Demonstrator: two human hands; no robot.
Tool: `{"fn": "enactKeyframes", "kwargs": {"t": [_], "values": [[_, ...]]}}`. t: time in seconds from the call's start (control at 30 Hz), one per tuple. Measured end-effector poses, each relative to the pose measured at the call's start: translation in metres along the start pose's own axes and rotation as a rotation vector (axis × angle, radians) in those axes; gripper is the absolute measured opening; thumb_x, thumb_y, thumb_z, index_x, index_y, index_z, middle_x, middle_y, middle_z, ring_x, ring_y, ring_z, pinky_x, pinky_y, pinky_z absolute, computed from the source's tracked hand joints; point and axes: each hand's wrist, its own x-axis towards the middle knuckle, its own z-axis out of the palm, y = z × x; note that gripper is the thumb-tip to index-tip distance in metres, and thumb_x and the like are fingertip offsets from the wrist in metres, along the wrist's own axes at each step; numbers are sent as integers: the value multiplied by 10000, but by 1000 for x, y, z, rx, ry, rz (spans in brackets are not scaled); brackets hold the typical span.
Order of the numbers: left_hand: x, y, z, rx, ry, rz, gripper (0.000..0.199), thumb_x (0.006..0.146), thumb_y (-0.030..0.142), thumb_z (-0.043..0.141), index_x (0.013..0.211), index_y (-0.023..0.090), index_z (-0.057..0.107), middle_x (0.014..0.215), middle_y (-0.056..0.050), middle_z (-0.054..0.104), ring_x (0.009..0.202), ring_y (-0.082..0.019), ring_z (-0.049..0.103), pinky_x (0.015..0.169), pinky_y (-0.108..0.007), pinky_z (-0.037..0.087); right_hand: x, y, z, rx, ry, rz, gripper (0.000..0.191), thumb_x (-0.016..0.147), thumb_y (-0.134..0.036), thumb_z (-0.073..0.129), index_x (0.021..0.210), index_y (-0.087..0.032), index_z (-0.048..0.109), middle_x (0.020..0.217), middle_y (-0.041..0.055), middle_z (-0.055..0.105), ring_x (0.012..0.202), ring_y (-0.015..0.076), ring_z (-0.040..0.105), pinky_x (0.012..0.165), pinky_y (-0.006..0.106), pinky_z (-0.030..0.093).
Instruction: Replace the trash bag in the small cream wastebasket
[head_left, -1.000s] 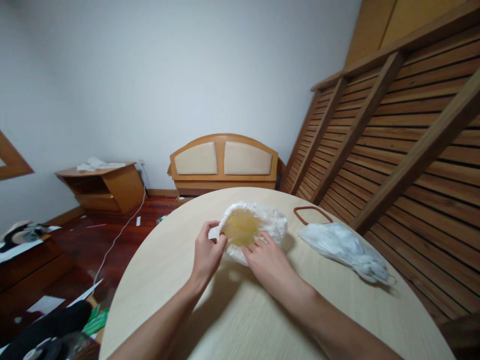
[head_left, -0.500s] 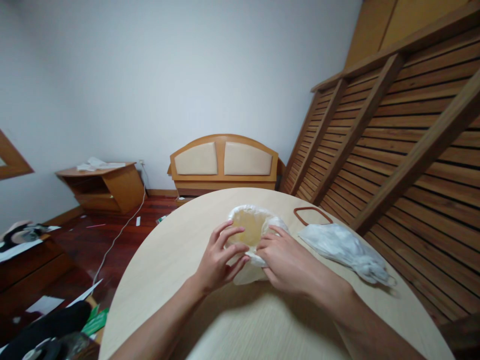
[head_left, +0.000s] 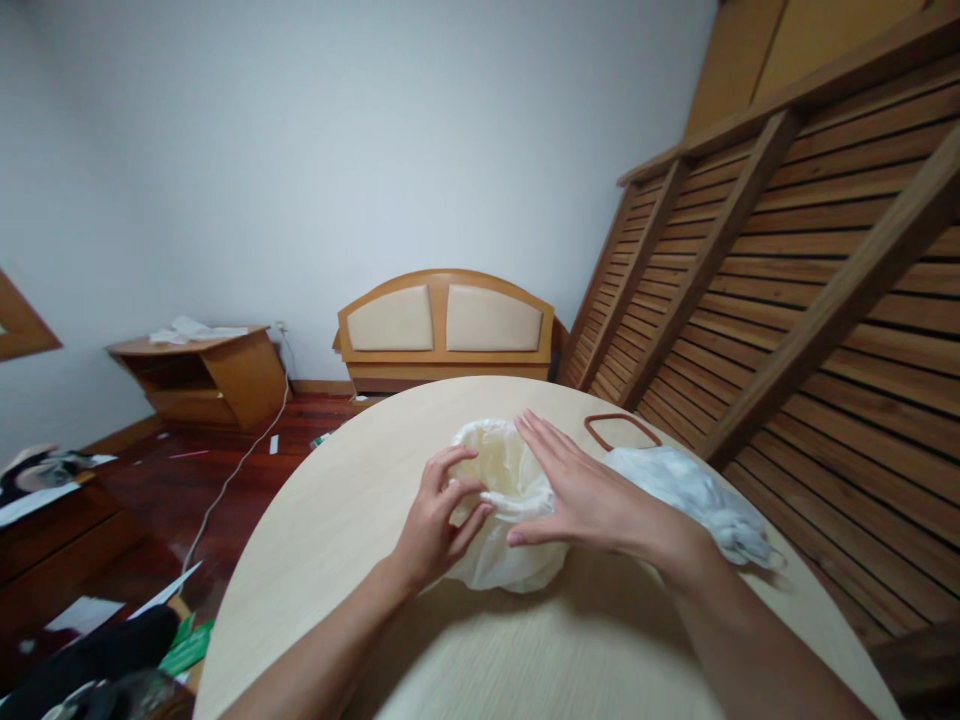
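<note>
A small yellowish bin [head_left: 491, 462] stands on the round table, lined with a thin white plastic bag [head_left: 517, 570] folded over its rim and draping down the outside. At the left of the rim, my left hand [head_left: 444, 510] has curled fingers and thumb closed on the bag's edge. My right hand [head_left: 574, 490] lies against the right side of the bin, its fingers stretched out and thumb apart, touching the bag. To the right lies a crumpled bundle of white plastic bags [head_left: 697, 495]. Behind it is a brown rounded ring frame [head_left: 622, 432].
The pale round table [head_left: 315, 600] fills the front. A slatted wooden bed frame [head_left: 787, 270] leans along the right. Past the table stand a headboard [head_left: 446, 320] and a low wooden cabinet [head_left: 202, 380]. A white cable [head_left: 236, 475] runs over the floor at left, among scattered papers.
My right hand has let go of the rim's near edge and spread open along the bin's right side. The bag now hangs lower over the front. My left hand stays at the left rim.
</note>
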Motion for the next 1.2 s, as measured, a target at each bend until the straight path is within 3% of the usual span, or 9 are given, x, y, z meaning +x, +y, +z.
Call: {"fn": "enactKeyframes", "kwargs": {"t": [0.27,0.4,0.47,0.53,0.6,0.67,0.8,0.97,1.2], "values": [[-2,1,1,-22,2,-52,211,929,255,645,1135,245,602,1415,-133,472,1332,-298,472,1083,-509,445,12,23,18,176,-63,6,1415,640,-672,826,1628,-141,-37,1693,214,27,1567,317,64,1271,477,173],[-2,-10,-2,-140,52,-178,583,921,459,648,1440,287,444,1610,-153,280,1495,-366,293,1168,-608,324,10,28,14,253,-70,79,1530,570,-646,876,1611,-146,-127,1686,223,-82,1565,336,14,1266,502,155],[-4,-18,0,-223,27,-241,780,904,544,642,1550,294,283,1671,-158,163,1543,-379,190,1212,-633,233,7,28,10,310,-104,145,1550,576,-616,886,1594,-156,-190,1686,236,-32,1560,339,107,1252,508,200],[-6,-23,4,-292,-35,-282,874,895,566,646,1587,289,188,1686,-163,133,1556,-371,160,1238,-623,183,3,25,8,400,-143,180,1512,641,-554,875,1571,-164,-251,1668,247,164,1520,324,283,1224,502,274],[-9,-25,9,-322,-71,-312,850,905,527,654,1581,281,202,1678,-164,179,1556,-353,181,1251,-600,177,3,23,8,482,-148,170,1468,689,-486,864,1561,-181,-276,1618,226,334,1465,303,402,1198,491,322],[-11,-24,12,-320,-63,-338,759,919,470,656,1546,278,274,1669,-159,217,1554,-334,202,1253,-585,192,4,24,12,527,-123,144,1439,705,-435,863,1565,-201,-267,1603,206,374,1446,294,430,1188,488,333],[-10,-19,12,-295,-32,-338,645,908,475,670,1458,268,404,1673,-161,200,1557,-338,189,1238,-606,201,8,34,23,564,-101,125,1453,686,-418,881,1572,-183,-247,1629,223,311,1465,302,397,1196,485,312],[-6,-25,0,-351,6,-396,521,943,622,527,1328,278,595,1700,-104,141,1566,-363,130,1230,-635,160,6,36,15,547,-130,187,1545,600,-601,889,1576,-178,-231,1688,213,103,1539,319,230,1248,476,213],[-8,-29,2,-419,-62,-445,598,912,568,623,1418,272,501,1685,-129,204,1567,-341,143,1254,-594,130,10,15,0,511,-83,314,1065,896,-780,442,1630,-172,-32,1693,128,-5,1567,290,59,1273,506,34]]}}
